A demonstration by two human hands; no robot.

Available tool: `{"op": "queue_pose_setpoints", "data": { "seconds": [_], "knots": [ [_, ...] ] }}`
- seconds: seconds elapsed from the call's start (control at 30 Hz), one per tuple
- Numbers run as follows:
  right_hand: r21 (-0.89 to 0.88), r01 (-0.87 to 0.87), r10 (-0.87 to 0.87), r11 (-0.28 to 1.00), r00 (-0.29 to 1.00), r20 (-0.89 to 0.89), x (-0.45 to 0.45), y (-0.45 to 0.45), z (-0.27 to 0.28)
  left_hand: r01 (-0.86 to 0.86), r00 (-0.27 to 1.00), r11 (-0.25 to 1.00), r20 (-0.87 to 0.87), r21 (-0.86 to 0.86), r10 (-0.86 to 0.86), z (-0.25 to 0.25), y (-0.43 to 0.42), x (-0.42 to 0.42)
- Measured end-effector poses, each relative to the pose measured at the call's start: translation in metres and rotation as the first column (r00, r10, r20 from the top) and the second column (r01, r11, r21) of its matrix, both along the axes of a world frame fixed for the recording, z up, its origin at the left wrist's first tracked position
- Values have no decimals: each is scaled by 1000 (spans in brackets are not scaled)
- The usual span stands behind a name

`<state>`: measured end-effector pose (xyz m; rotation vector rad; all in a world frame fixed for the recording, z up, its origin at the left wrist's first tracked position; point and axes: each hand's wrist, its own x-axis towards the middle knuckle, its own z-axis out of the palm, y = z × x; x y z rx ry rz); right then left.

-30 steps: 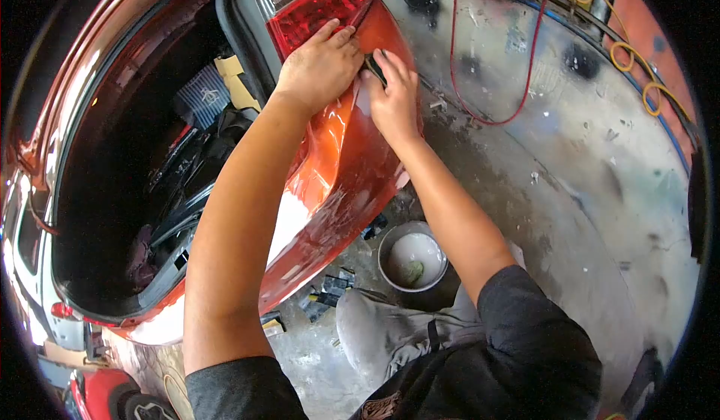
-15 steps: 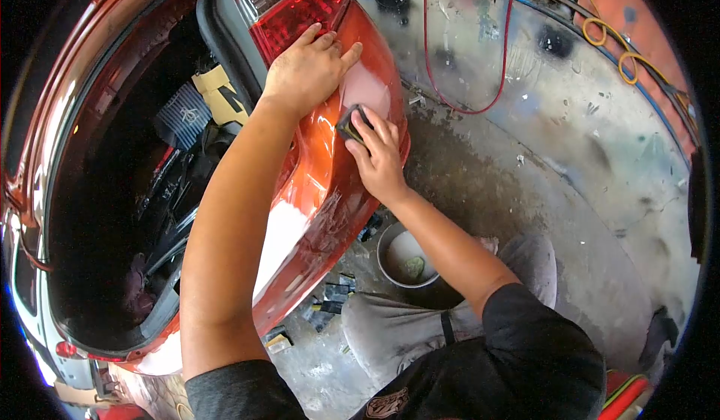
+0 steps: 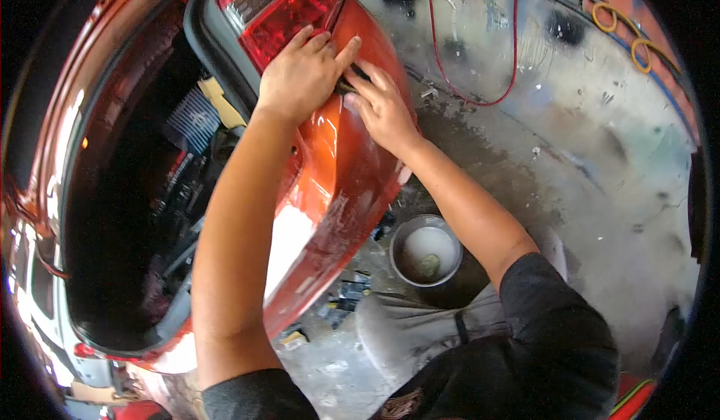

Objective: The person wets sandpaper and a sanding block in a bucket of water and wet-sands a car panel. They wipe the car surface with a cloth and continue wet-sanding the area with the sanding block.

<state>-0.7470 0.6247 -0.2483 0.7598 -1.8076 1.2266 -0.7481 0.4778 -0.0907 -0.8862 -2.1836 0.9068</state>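
My left hand (image 3: 300, 79) lies spread on the orange car panel (image 3: 319, 150), just below the red tail light (image 3: 292, 15), its fingertips touching the light's lower edge. Beside it, my right hand (image 3: 382, 109) is curled round a dark block (image 3: 346, 85) pressed to the panel. Most of the block is hidden by my fingers. Dull, pale patches and whitish smears mark the bumper (image 3: 330, 247) lower down.
A bucket (image 3: 395, 259) of cloudy liquid with a greenish lump stands on the floor by my knee. Dark pieces (image 3: 352, 292) lie nearby. The open car boot (image 3: 112, 217) is at the left. A red hose (image 3: 515, 45) hangs against the spotted wall.
My right hand has moved up the panel with the block, back close beside my left hand. My left hand remains spread below the tail light, and the whole view has shifted slightly.
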Motion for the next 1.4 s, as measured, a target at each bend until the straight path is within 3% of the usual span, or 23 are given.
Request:
{"op": "queue_pose_setpoints", "data": {
  "seconds": [0.07,0.17,0.27,0.37,0.43,0.5,0.57,0.6,0.7,0.73,0.83,0.93,1.03,1.17,1.2,1.3,1.4],
  "knots": [
    [-19,34,-35,999,998,-58,3,-2,-6,4,1000,999,6,-34,-4,4,1,2],
    [10,-39,39,999,999,2,40,6,-52,9,1000,1000,-6,-30,-9,1,3,2],
    [77,-52,54,996,998,-18,7,15,-18,26,1000,1000,-3,-8,-26,1,3,0],
    [-52,5,-5,999,1000,2,-8,6,-3,20,1000,1000,-1,0,-20,2,4,1],
    [-18,39,-39,999,999,4,18,-3,-30,4,1000,999,-24,-37,-4,3,4,0],
    [23,-62,63,998,998,-22,33,4,-39,6,1000,999,-31,-47,-8,0,4,1],
    [76,-32,38,997,996,-75,4,14,-25,27,999,999,-32,-30,-28,0,3,-2],
    [23,-42,43,999,999,-30,-17,12,-14,34,999,999,-20,-19,-34,-1,3,-3],
    [-70,38,-35,997,998,50,-9,0,-7,27,1000,1000,-10,-8,-27,2,2,-1],
    [36,128,-127,991,992,-21,9,-1,-19,13,1000,1000,-21,-28,-14,3,3,-1],
    [121,-27,37,992,996,-84,20,13,-34,12,999,999,-36,-38,-13,0,2,-2],
    [27,-24,24,999,1000,4,-19,16,-1,31,999,999,-20,4,-31,-1,3,-1],
    [-25,71,-72,997,997,-19,3,1,-12,11,999,1000,-32,-27,-12,-1,2,-2],
    [151,23,-8,988,995,-100,14,17,-26,7,999,999,-46,-41,-9,0,3,-2],
    [68,0,5,998,997,-73,-4,18,-10,17,999,1000,-31,-22,-17,0,4,-2],
    [-75,146,-146,986,989,6,-19,6,9,5,1000,1000,-7,-4,-5,-4,3,-1],
    [18,103,-103,994,994,-35,29,1,-26,-20,999,999,-39,-45,18,1,3,-2]
  ]
}}
